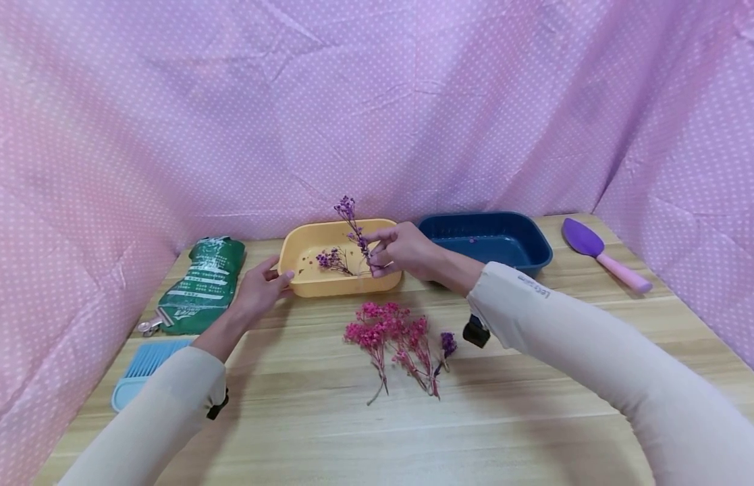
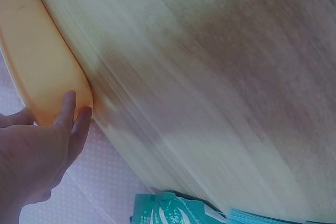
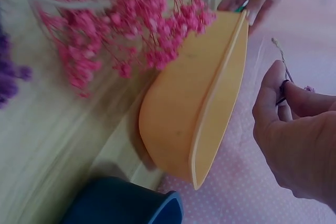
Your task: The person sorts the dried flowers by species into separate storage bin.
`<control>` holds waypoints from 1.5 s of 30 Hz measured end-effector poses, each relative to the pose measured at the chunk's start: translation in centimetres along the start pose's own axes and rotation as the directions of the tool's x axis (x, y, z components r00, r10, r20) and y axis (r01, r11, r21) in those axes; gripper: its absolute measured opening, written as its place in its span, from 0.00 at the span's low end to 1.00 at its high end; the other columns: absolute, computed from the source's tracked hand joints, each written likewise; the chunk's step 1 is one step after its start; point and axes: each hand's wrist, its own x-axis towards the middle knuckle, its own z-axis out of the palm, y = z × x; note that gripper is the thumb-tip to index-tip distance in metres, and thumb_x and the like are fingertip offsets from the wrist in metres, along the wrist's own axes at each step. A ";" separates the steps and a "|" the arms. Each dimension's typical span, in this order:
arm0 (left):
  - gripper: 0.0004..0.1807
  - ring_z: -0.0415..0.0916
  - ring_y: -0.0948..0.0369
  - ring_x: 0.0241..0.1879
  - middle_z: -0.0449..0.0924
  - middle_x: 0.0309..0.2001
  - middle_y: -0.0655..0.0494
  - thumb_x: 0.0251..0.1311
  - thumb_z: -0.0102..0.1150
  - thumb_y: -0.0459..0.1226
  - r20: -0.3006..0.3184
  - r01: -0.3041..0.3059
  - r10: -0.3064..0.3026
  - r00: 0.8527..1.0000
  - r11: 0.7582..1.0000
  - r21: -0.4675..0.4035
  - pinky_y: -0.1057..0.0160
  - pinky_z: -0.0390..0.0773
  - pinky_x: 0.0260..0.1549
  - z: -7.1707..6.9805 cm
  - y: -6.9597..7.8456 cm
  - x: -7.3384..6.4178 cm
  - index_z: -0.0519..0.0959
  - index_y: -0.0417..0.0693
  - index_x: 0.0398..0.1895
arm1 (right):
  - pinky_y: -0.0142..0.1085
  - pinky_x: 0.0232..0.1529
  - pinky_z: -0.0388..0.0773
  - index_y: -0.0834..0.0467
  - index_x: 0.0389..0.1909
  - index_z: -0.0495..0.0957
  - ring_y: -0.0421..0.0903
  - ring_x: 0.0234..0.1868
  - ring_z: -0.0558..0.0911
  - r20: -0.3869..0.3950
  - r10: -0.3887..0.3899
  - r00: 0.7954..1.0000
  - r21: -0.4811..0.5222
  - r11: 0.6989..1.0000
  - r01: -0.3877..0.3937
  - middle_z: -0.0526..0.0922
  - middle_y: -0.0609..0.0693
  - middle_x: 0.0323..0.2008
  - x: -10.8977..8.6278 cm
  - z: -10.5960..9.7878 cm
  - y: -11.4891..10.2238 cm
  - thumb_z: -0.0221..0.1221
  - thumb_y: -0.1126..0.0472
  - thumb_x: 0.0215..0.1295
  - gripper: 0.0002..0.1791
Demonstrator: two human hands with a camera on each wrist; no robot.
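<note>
My right hand (image 1: pixel 404 253) pinches the stem of a purple dried flower sprig (image 1: pixel 347 210) above the yellow tub (image 1: pixel 328 289). In the right wrist view, thumb and fingertips close on the thin stem (image 3: pixel 284 56). A second purple sprig (image 1: pixel 333 260) lies inside the tub, with small brown bits scattered on its bottom. My left hand (image 1: pixel 258 290) holds the tub's left end, thumb at the rim and fingers against the outer wall, as the left wrist view also shows. Pink dried flowers (image 1: pixel 377 331) and a small purple sprig (image 1: pixel 448 344) lie on the table in front.
Right of the yellow tub stands a dark blue tub (image 1: pixel 486 244). A purple scoop with a pink handle (image 1: pixel 620 270) lies at the far right. On the left are a green bag (image 1: pixel 200 290) with a metal clip (image 1: pixel 152 324) and a light blue brush (image 1: pixel 148 364). Dotted cloth hangs behind.
</note>
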 end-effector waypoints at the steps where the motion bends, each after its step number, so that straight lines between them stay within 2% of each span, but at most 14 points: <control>1: 0.36 0.73 0.45 0.57 0.62 0.65 0.31 0.71 0.49 0.36 0.001 0.000 0.000 1.000 1.000 -0.001 0.54 0.77 0.54 0.0 0.0 0.0 0.45 0.45 0.77 | 0.47 0.46 0.84 0.63 0.65 0.68 0.49 0.29 0.82 -0.003 0.003 1.000 -0.011 1.000 -0.003 0.79 0.60 0.33 0.4 0.0 0.0 0.54 0.81 0.61 0.30; 6: 0.37 0.73 0.46 0.57 0.62 0.65 0.32 0.71 0.49 0.36 0.004 0.006 -0.006 1.000 1.000 0.004 0.55 0.77 0.54 0.1 0.0 0.1 0.44 0.45 0.77 | 0.52 0.52 0.80 0.64 0.66 0.67 0.49 0.26 0.82 -0.023 0.013 1.000 -0.033 0.999 -0.014 0.80 0.61 0.33 1.8 0.2 -0.1 0.54 0.80 0.61 0.30; 14: 0.36 0.73 0.46 0.57 0.62 0.65 0.31 0.71 0.49 0.37 0.005 -0.004 0.004 1.000 1.000 0.006 0.56 0.77 0.54 0.0 0.0 0.0 0.44 0.43 0.76 | 0.48 0.49 0.82 0.65 0.65 0.68 0.48 0.25 0.81 -0.077 0.036 0.996 -0.073 0.996 -0.042 0.81 0.61 0.29 3.7 -0.5 0.2 0.55 0.82 0.58 0.31; 16: 0.36 0.73 0.45 0.57 0.63 0.64 0.31 0.71 0.49 0.36 0.003 -0.007 0.007 1.000 1.000 0.003 0.56 0.78 0.53 0.0 0.0 0.0 0.45 0.42 0.76 | 0.48 0.49 0.82 0.66 0.64 0.69 0.48 0.25 0.81 -0.082 0.037 0.996 -0.090 0.995 -0.045 0.82 0.64 0.31 3.8 -0.5 0.3 0.54 0.82 0.58 0.31; 20: 0.36 0.73 0.46 0.57 0.62 0.65 0.31 0.71 0.49 0.36 0.004 0.003 -0.003 1.000 1.000 -0.004 0.56 0.77 0.54 0.0 0.0 -0.1 0.44 0.43 0.76 | 0.48 0.49 0.82 0.66 0.63 0.71 0.47 0.25 0.82 -0.088 0.057 0.995 -0.120 0.991 -0.067 0.80 0.71 0.42 4.3 -0.3 0.6 0.55 0.82 0.58 0.29; 24: 0.37 0.72 0.46 0.58 0.62 0.65 0.31 0.71 0.49 0.37 0.006 0.011 -0.011 1.000 1.000 -0.006 0.56 0.77 0.54 0.0 0.1 -0.1 0.44 0.43 0.76 | 0.47 0.48 0.82 0.66 0.61 0.72 0.52 0.29 0.84 -0.101 0.054 0.993 -0.168 0.983 -0.071 0.77 0.72 0.50 4.6 0.3 0.6 0.55 0.80 0.59 0.27; 27: 0.37 0.73 0.45 0.58 0.62 0.65 0.31 0.71 0.49 0.37 0.010 0.007 -0.007 1.000 1.000 -0.003 0.56 0.77 0.54 0.0 0.1 0.0 0.44 0.42 0.76 | 0.46 0.50 0.82 0.66 0.60 0.74 0.55 0.39 0.85 -0.138 0.003 0.990 -0.310 0.950 -0.046 0.77 0.66 0.54 4.6 0.6 0.7 0.57 0.75 0.61 0.24; 29: 0.37 0.73 0.45 0.57 0.62 0.65 0.31 0.71 0.49 0.37 0.009 0.007 -0.007 1.000 1.000 0.001 0.55 0.77 0.54 0.0 0.1 0.0 0.44 0.42 0.76 | 0.45 0.52 0.81 0.65 0.59 0.75 0.55 0.48 0.82 -0.166 -0.051 0.985 -0.429 0.903 -0.025 0.76 0.62 0.57 4.5 0.8 0.8 0.59 0.70 0.62 0.22; 31: 0.37 0.73 0.45 0.57 0.62 0.65 0.31 0.71 0.50 0.37 0.009 0.004 -0.004 1.000 1.000 0.005 0.55 0.77 0.54 0.0 0.1 0.0 0.44 0.42 0.76 | 0.42 0.51 0.80 0.64 0.57 0.76 0.54 0.51 0.80 -0.189 -0.104 0.976 -0.519 0.855 -0.010 0.77 0.58 0.56 4.2 0.8 0.9 0.61 0.65 0.63 0.21; 34: 0.37 0.73 0.46 0.57 0.61 0.66 0.31 0.71 0.50 0.37 0.012 0.011 -0.012 1.000 1.000 0.015 0.55 0.77 0.54 0.1 0.1 0.1 0.44 0.43 0.76 | 0.40 0.46 0.80 0.65 0.55 0.76 0.53 0.48 0.80 -0.178 -0.167 0.970 -0.546 0.837 0.044 0.81 0.59 0.49 3.2 0.6 1.0 0.60 0.62 0.64 0.20; 39: 0.37 0.73 0.45 0.58 0.60 0.67 0.31 0.71 0.50 0.37 0.014 0.005 -0.006 1.000 1.000 0.025 0.54 0.77 0.54 0.1 0.2 0.0 0.45 0.43 0.76 | 0.41 0.40 0.83 0.66 0.52 0.77 0.53 0.39 0.82 -0.107 -0.192 0.976 -0.492 0.863 0.116 0.82 0.58 0.37 0.2 0.2 1.2 0.58 0.61 0.67 0.17; 45: 0.37 0.73 0.45 0.57 0.61 0.66 0.31 0.71 0.49 0.37 0.012 -0.006 0.006 1.000 1.000 0.016 0.55 0.77 0.54 0.0 0.2 0.0 0.45 0.42 0.76 | 0.36 0.33 0.84 0.64 0.53 0.77 0.54 0.39 0.82 -0.058 -0.164 0.985 -0.446 0.887 0.121 0.82 0.57 0.38 -3.3 -0.7 1.3 0.57 0.59 0.69 0.16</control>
